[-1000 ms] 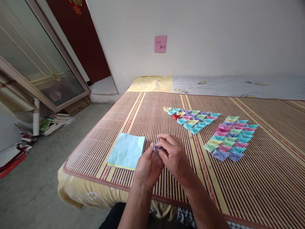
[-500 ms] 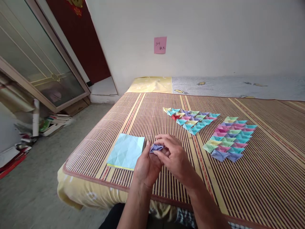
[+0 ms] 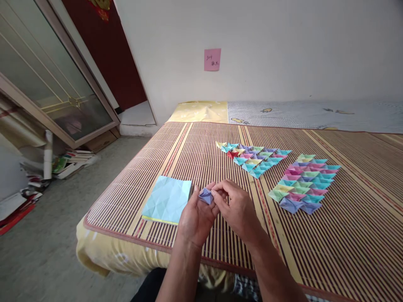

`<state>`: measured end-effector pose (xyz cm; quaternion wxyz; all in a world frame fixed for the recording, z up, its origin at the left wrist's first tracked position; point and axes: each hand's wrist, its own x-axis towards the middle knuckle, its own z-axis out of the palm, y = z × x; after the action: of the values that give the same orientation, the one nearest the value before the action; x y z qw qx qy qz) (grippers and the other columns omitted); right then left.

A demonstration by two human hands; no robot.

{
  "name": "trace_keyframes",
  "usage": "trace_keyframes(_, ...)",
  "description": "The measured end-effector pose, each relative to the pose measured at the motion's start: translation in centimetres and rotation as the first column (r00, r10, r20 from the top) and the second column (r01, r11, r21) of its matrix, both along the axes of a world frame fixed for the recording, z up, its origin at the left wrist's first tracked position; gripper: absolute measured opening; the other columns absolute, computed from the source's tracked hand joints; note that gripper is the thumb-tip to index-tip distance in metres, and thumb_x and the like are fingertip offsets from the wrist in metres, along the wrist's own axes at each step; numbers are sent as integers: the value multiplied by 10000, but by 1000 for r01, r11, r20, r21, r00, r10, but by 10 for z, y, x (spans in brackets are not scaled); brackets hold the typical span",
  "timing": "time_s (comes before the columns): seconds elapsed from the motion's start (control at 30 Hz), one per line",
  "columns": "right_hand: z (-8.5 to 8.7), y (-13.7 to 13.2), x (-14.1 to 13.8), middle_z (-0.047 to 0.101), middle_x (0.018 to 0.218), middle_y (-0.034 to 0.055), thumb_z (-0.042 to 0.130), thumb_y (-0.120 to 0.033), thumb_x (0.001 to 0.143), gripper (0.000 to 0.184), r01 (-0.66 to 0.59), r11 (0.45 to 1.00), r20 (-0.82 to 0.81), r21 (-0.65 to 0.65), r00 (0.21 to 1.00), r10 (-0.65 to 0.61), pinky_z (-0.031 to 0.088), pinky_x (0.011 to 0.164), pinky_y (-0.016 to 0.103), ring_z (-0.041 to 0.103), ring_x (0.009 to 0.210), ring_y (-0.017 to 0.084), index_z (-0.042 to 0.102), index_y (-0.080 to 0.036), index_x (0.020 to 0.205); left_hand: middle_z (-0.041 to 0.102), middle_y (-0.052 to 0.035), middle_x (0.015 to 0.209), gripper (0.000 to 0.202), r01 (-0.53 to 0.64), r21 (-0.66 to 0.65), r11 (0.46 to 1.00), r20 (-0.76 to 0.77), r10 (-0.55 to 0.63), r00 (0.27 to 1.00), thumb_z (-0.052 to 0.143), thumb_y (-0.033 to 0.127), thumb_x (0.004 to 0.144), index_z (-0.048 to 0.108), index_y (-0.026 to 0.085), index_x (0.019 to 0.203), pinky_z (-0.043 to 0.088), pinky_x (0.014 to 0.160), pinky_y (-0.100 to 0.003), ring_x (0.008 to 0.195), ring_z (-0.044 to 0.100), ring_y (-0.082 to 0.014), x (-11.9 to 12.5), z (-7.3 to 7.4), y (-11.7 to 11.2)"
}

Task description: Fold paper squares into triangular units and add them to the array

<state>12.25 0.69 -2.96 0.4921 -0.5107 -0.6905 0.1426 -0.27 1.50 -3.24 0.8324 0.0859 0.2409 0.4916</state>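
— Where's the small piece sitting?

— The purple folded paper (image 3: 206, 195) is pinched between both sets of fingertips, held up off the striped mat (image 3: 330, 247). The left hand (image 3: 197, 218) cups it from below, thumb closed on its near-left edge. The right hand (image 3: 237, 209) comes in from the other side, fingers (image 3: 218, 193) curled narrow and nipping its right corner.

— Any gap between paper and fingers?

— None. Both hands touch it, and the two hands touch each other just beneath it.

— What's near the fingers?

— Just beyond the left thumb, the stack of pale blue sheets (image 3: 166, 199) lies flat on the mat, creased on top, close but apart from the hand. Farther out past the right fingertips lies one patch of folded pieces (image 3: 253, 158) in mixed colours. A second patch (image 3: 304, 181) lies off to the right of that hand, well apart. The pink note (image 3: 212, 59) is on the wall, far beyond everything.
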Motion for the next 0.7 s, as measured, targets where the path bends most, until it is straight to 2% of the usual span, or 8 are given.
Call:
trace_keyframes(0.13,1,-1,3,696,845,34,580,-100,932,161,-18,999,10,31,1000,18,535,740,326,667,805,209,612,-229,840,775,-213,1097,455,-9,-10,1000,1,9,1000,382,361,1108,735,74,1088,546,1047,-493,1102,744,-310,-3,-5,2)
trace_keyframes(0.3,6,-1,12,670,875,41,558,-102,962,159,-53,998,46,41,998,51,523,753,332,665,840,213,634,-220,888,781,-150,1043,336,-5,-1,1000,-44,5,999,427,140,1034,737,83,1153,551,1017,-486,906,748,-245,-9,-4,1)
trace_keyframes(0.43,7,-1,13,679,903,48,536,-77,968,194,-72,997,38,29,997,70,525,787,342,675,896,220,664,-213,915,771,-150,1063,341,136,90,987,-57,-131,990,463,241,1038,749,111,1169,567,968,-516,959,722,-273,-9,-3,-4)
trace_keyframes(0.53,7,-2,10,672,892,47,535,-66,958,198,-88,996,29,27,996,87,527,771,342,671,885,219,665,-209,917,767,-166,1103,338,204,87,975,-64,-199,978,483,320,1060,756,123,1088,574,964,-501,1058,712,-290,-7,-4,-6)
trace_keyframes(0.6,8,-2,10,675,888,44,540,-76,963,188,-87,996,21,37,996,86,526,766,346,667,873,219,661,-215,926,767,-179,1118,344,174,73,982,-55,-170,984,466,300,1070,756,116,1050,575,974,-495,1090,713,-297,-4,-5,-6)
trace_keyframes(0.7,13,-4,10,687,895,49,552,-111,983,169,-52,997,18,60,999,51,527,800,366,667,885,224,646,-225,902,758,-197,1166,378,10,41,999,-40,-9,999,417,266,1088,748,87,1120,565,1015,-455,1138,712,-284,-1,-6,-3)
